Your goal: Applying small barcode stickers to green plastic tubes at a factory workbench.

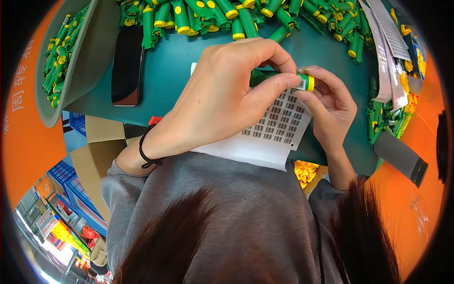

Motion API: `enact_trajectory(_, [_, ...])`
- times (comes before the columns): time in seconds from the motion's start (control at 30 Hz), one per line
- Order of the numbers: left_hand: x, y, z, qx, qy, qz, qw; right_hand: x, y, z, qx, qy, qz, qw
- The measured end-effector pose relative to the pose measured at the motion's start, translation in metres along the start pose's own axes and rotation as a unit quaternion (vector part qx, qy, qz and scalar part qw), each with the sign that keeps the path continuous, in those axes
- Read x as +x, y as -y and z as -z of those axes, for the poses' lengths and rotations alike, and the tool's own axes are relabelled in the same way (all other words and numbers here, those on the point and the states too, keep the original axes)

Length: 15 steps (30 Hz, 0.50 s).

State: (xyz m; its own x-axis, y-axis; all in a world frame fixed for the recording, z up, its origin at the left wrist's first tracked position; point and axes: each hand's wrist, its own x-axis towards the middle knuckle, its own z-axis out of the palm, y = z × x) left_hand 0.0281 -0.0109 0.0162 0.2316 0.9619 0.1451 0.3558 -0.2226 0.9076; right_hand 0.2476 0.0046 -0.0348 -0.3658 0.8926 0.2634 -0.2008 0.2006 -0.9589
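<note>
A small green plastic tube with a yellow end (310,84) lies between my two hands, above a white sheet of small labels (276,125). Around its yellow end close the fingers and thumb of my right hand (335,106). The thumb of my left hand (227,90) presses by a small white printed label (301,84) on the tube's side, its index finger curled over the top. My left hand hides the rest of the tube and much of the sheet, whose lower edge hangs past the table's near edge.
Many green tubes with yellow ends (182,21) are heaped along the far side of the green table (165,71). A grey bin (90,61) with more tubes stands at left, beside a black phone (127,66). More label sheets (385,52) lie at right. An open cardboard box (101,154) sits below left.
</note>
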Motion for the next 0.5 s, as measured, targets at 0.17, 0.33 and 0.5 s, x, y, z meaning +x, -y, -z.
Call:
enact_trajectory(0.17, [0.0012,-0.0024,-0.0005,0.0,0.005,0.022,1.0,0.0,-0.0008,0.0017,0.001,0.006,0.016,1.0])
enact_trajectory(0.33, [0.0025,-0.0014,-0.002,0.014,0.003,0.014,1.0,-0.0009,-0.0007,0.0014,-0.012,-0.001,0.021,1.0])
enact_trajectory(0.5, [0.0038,0.0014,-0.0045,0.029,-0.005,-0.015,0.999,-0.001,-0.0004,0.0027,-0.021,0.002,0.019,1.0])
